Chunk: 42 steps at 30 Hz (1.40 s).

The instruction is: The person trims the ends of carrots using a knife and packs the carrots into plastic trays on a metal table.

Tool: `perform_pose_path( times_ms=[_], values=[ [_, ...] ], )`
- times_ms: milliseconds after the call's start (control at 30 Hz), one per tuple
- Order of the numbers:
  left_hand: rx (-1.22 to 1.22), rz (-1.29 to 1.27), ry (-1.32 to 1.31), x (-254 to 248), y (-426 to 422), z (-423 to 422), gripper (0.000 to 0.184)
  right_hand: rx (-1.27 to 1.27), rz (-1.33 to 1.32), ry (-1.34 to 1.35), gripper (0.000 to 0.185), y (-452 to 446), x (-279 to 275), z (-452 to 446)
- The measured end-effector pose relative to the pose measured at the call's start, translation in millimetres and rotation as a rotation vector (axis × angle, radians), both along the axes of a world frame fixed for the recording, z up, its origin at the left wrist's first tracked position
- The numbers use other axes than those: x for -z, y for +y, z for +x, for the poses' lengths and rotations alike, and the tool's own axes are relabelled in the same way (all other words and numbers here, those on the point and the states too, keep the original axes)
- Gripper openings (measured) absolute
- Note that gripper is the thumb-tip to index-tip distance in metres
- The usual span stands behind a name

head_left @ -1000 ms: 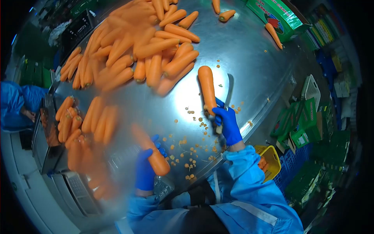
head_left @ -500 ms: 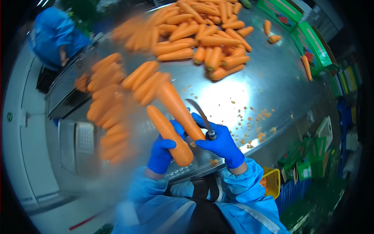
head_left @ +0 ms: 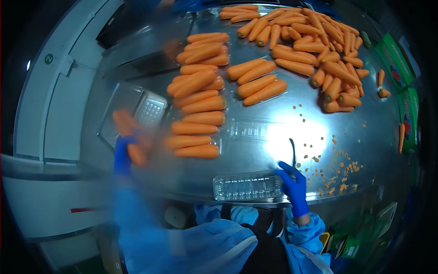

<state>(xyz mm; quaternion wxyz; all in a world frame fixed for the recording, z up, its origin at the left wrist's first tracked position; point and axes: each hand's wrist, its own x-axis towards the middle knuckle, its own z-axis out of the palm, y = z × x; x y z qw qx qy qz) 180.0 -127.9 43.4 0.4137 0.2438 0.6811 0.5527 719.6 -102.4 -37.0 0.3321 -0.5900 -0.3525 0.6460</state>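
Observation:
My left hand [head_left: 122, 157], in a blue glove and smeared by motion, is closed around carrots [head_left: 130, 132], apparently two, at the left side of the table. Just beyond it is a pale rectangular tray or platform [head_left: 150, 108] with a dimpled surface. In my gloved right hand [head_left: 295, 189] is a knife [head_left: 293, 150] with a dark curved blade pointing away from me; its handle is mostly hidden. The right fingertips are at the right end of a clear plastic tray [head_left: 246, 186] by the table's front edge.
Carrots in clear trays [head_left: 200, 118] form a column left of centre. Another tray of carrots [head_left: 258, 82] lies beside it. A large carrot pile [head_left: 319, 50] covers the back right. Trimmed bits [head_left: 344, 171] scatter at right, and green boxes [head_left: 408, 114] line that edge.
My left hand has swung left, now with apparently both carrots. The right hand has let go of its carrot, kept the knife and moved to the clear tray. The view has turned left.

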Motion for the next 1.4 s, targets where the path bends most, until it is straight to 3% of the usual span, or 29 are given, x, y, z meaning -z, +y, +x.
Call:
perform_pose_path(
  times_ms=[100,133,300,400,567,667,767,867,1067,1400],
  values=[
    [0.033,-0.156,0.09,9,-4,-75,0.031,0.227,-0.034,-0.126,0.032,-33,19,32],
    [-0.059,-0.178,0.146,5,-2,-73,0.026,0.269,-0.053,-0.15,0.032,-40,19,41],
    [-0.11,-0.407,0.273,3,3,-95,0.039,0.38,-0.086,-0.221,0.023,-52,27,60],
    [-0.131,-0.428,0.228,-15,10,-76,0.043,0.353,-0.081,-0.244,0.025,-55,33,51],
    [0.016,-0.415,0.392,30,4,-137,0.048,0.298,-0.059,-0.303,0.03,-59,50,49],
    [0.017,-0.464,0.48,16,5,-119,0.04,0.268,-0.097,-0.268,0.033,-55,35,48],
    [-0.035,-0.412,0.378,0,4,-102,0.05,0.246,-0.142,-0.243,0.035,-51,22,47],
    [-0.055,-0.423,0.389,15,-12,-144,0.052,0.255,-0.146,-0.212,0.036,-50,20,47],
    [-0.19,-0.375,0.295,-14,-31,-146,0.047,0.264,-0.134,-0.219,0.037,-51,29,48],
    [-0.153,-0.392,0.311,-18,-27,-139,0.045,0.252,-0.135,-0.187,0.036,-53,29,51]
  ],
)
